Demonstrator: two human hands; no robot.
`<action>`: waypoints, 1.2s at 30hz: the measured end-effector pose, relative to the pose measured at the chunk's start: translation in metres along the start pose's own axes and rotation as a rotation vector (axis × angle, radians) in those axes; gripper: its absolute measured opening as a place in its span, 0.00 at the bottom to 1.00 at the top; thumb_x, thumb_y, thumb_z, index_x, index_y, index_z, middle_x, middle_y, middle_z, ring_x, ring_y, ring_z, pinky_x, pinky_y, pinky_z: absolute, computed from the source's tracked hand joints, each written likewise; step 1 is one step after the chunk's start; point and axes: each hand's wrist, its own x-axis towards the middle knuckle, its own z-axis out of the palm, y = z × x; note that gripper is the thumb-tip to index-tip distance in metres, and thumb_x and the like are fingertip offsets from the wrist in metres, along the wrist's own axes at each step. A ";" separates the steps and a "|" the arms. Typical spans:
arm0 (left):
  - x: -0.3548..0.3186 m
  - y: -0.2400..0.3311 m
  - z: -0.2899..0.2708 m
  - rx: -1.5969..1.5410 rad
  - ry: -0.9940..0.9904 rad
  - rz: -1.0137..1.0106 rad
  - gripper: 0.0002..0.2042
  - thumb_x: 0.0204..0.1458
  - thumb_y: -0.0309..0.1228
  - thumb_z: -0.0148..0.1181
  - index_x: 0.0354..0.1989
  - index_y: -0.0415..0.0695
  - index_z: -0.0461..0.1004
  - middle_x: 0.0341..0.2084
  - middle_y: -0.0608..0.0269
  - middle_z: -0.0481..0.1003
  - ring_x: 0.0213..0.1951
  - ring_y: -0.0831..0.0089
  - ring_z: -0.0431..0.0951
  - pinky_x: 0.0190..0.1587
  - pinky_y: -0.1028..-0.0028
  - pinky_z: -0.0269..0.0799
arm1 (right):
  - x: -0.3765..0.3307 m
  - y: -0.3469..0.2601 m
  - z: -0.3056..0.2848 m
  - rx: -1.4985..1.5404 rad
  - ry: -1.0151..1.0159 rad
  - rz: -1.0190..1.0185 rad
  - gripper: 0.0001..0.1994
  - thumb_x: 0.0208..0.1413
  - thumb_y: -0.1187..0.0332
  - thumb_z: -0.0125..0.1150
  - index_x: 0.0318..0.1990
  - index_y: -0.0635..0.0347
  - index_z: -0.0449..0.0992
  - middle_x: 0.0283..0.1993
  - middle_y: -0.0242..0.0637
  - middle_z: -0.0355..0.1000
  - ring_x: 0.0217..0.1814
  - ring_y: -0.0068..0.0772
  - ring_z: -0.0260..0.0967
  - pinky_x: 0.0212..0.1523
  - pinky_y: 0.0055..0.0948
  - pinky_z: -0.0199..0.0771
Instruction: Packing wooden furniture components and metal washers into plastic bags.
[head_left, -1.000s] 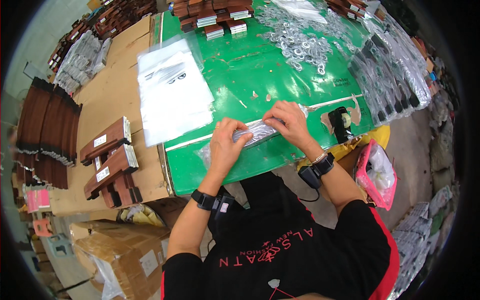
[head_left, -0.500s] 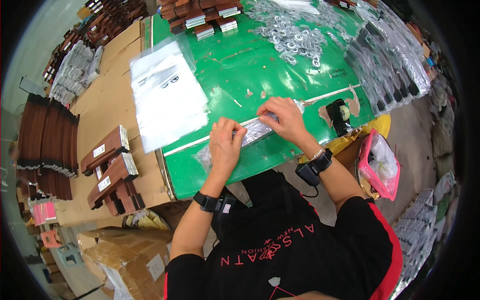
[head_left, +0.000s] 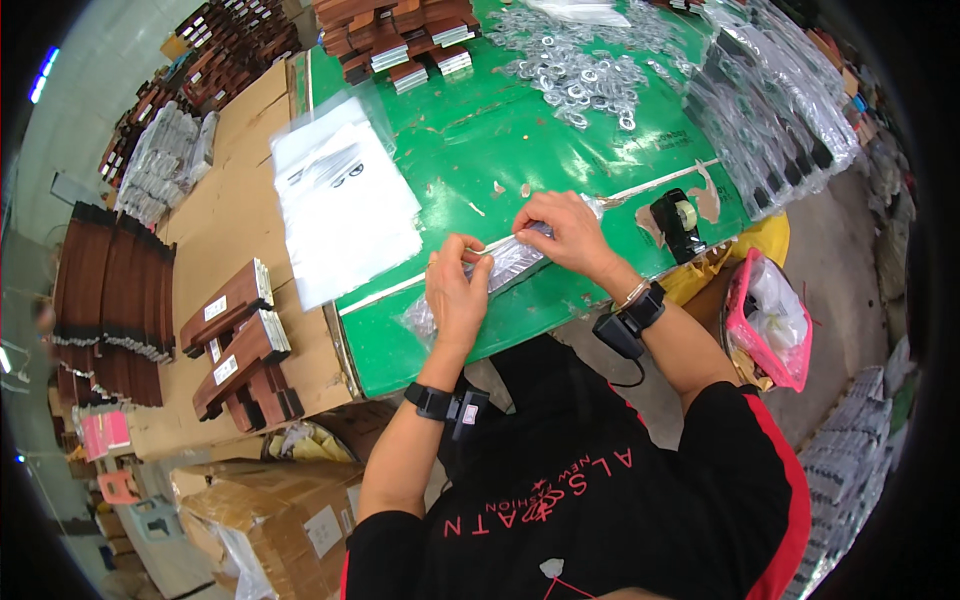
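A long, narrow package in clear plastic (head_left: pixel 514 262) lies slantwise near the front edge of the green table top (head_left: pixel 460 140). What is inside the wrapping is hard to make out. My left hand (head_left: pixel 458 298) pinches the plastic along the package's left part, thumb against curled fingers. Farther right, my right hand (head_left: pixel 568 238) is closed on the same wrapping, its fingers bent over the upper edge. A black tape dispenser (head_left: pixel 678 225) stands right of my right hand. Flat clear plastic bags (head_left: pixel 345 225) are stacked to the left of my hands.
Loose clear rings (head_left: pixel 580 80) lie heaped at the back. Plastic-wrapped dark pieces (head_left: pixel 770 110) fill the right side. Brown wooden slats (head_left: pixel 240 340) with labels lie on cardboard at left, more (head_left: pixel 400 35) at the back. A pink-rimmed basket (head_left: pixel 797 360) stands below the table's right edge.
The whole view has shifted slightly. Both hands keep their closed hold on the plastic package, with only small finger movements at most.
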 end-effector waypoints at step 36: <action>0.016 -0.035 -0.044 0.226 -0.446 0.097 0.29 0.58 0.36 0.64 0.70 0.54 0.66 0.43 0.60 0.78 0.44 0.68 0.77 0.48 0.70 0.72 | -0.095 0.049 -0.111 0.268 0.531 0.442 0.10 0.59 0.73 0.63 0.48 0.63 0.80 0.48 0.35 0.79 0.50 0.26 0.75 0.52 0.26 0.74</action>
